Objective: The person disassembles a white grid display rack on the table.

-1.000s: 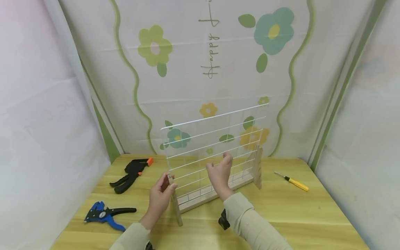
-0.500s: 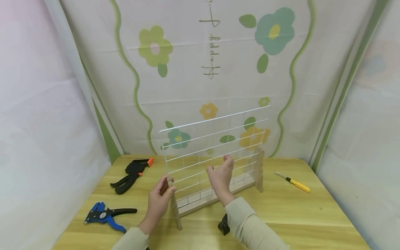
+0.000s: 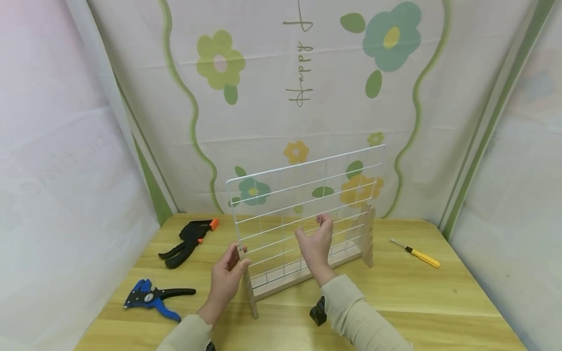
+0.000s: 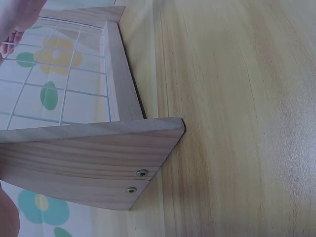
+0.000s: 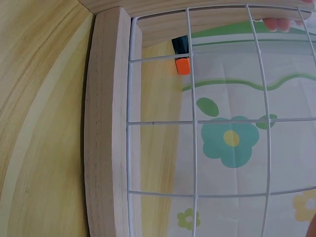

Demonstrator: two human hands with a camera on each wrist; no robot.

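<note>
Where wires (image 5: 194, 121) cross, white grid (image 5: 222, 120), wooden stand (image 3: 283, 282)

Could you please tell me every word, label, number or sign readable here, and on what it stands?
"Happy", running sideways, on the white floral fabric backdrop; the next word is cut off.
Too faint to read: lettering on the pale fabric left wall.
Too small to read: pale oval label on the blue-and-black pliers.
</note>
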